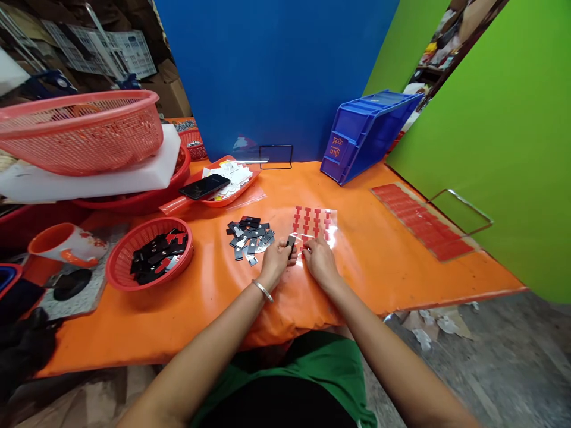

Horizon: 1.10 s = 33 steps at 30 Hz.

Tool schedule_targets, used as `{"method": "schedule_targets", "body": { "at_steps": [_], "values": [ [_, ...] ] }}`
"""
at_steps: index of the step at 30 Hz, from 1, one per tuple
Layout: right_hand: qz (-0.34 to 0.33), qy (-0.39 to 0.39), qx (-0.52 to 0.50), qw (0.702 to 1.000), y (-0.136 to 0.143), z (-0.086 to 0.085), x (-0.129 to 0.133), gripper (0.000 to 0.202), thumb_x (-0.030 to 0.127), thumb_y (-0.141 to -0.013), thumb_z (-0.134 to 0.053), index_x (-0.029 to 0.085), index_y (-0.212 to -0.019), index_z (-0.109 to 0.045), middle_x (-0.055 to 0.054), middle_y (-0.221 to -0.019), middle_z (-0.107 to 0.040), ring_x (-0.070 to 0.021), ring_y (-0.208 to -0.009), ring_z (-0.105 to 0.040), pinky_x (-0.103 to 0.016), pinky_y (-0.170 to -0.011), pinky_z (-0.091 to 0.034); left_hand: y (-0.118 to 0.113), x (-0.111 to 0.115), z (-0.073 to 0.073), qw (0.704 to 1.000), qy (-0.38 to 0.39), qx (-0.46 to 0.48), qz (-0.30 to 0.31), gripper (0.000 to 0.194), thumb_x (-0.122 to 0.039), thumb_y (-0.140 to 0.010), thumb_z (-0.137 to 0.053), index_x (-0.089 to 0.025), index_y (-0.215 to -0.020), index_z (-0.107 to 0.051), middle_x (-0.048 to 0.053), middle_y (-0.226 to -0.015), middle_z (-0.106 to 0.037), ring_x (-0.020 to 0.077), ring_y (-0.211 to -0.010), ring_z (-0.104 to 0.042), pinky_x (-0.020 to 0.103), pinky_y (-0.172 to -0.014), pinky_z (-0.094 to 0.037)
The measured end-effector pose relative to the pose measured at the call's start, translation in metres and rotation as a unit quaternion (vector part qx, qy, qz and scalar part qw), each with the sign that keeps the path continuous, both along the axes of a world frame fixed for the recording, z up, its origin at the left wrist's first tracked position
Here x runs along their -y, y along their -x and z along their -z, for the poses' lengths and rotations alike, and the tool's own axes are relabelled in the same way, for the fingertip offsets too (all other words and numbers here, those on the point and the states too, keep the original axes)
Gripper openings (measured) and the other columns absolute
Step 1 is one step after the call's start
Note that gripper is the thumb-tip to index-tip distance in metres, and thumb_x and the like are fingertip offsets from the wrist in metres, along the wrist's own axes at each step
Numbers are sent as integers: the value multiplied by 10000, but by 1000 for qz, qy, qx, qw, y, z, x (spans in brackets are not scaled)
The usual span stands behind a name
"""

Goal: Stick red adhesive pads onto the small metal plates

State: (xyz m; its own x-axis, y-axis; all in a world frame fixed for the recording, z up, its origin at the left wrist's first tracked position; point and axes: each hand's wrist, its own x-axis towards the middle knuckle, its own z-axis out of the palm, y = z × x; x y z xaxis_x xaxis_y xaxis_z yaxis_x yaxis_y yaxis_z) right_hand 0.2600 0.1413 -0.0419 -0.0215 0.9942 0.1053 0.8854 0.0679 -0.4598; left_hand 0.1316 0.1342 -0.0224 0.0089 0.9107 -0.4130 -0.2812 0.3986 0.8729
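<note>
My left hand (277, 260), with a bracelet at its wrist, is closed on a small black piece (291, 245) held upright near the table's middle. Just to the right, the bent fingers of my right hand (319, 259) rest at the lower part of a clear sheet (333, 217) with rows of red T-shaped stickers (307, 220). Whether those fingertips pinch a sticker is too small to tell. A loose pile of black and grey pieces (252, 235) lies left of my left hand.
A red basket (190, 252) of black and red pieces stands at left, near an orange mug (56, 245). Behind are a phone (205, 186) on a red scoop (243, 189) and a blue bin (352, 139). Red strips (419, 220) lie at right.
</note>
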Motion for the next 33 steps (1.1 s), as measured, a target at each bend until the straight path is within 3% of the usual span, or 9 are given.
{"method": "schedule_targets", "body": {
  "at_steps": [3, 12, 16, 20, 27, 33],
  "values": [
    [-14, -29, -19, 999, 1, 4, 4, 202, 146, -811, -447, 169, -681, -600, -86, -835, -551, -204, -823, -513, -292, -716, -404, -4, -6, 5, 1000, -3, -4, -5, 112, -40, -823, -485, -131, -759, -480, 14, -638, -601, 63, -481, -568, 228, -579, -519],
    [-16, -94, -161, 982, -4, 7, 9, 103, 163, -775, -456, 203, -695, -508, -47, -765, -557, -195, -773, -513, -317, -713, -423, -6, -6, 18, 999, -22, -28, -7, 75, -77, -823, -494, -134, -774, -490, 14, -651, -612, 68, -518, -591, 209, -588, -517],
    [32, -74, -319, 944, -11, 2, 12, 86, 248, -804, -480, 199, -744, -515, -14, -724, -565, -161, -671, -533, -292, -638, -443, -6, -7, 21, 999, -21, -39, -10, 43, -90, -812, -528, -128, -796, -518, 14, -668, -623, 67, -529, -600, 199, -588, -518],
    [60, -19, -451, 890, -13, -10, 15, 154, 322, -739, -602, 194, -767, -522, 14, -716, -557, -135, -611, -538, -266, -574, -450, -5, -3, 12, 999, -18, -38, -10, 63, -66, -816, -517, -115, -780, -532, 26, -669, -627, 68, -527, -602, 200, -584, -523],
    [46, 14, -489, 871, 1, -25, 49, 215, 314, -667, -696, 193, -752, -541, 23, -674, -558, -124, -610, -525, -253, -590, -445, 13, 48, -17, 997, 42, 45, 37, 134, -11, -773, -553, -95, -864, -603, 62, -739, -686, 113, -626, -668, 221, -640, -557],
    [47, 65, -499, 863, 19, -14, 87, 260, 381, -671, -709, 204, -741, -532, 20, -654, -550, -120, -559, -504, -240, -507, -440, 26, 88, -11, 985, 135, 95, 41, 194, -42, -732, -633, -90, -919, -622, 53, -707, -691, 131, -593, -672, 258, -642, -576]
  ]
}}
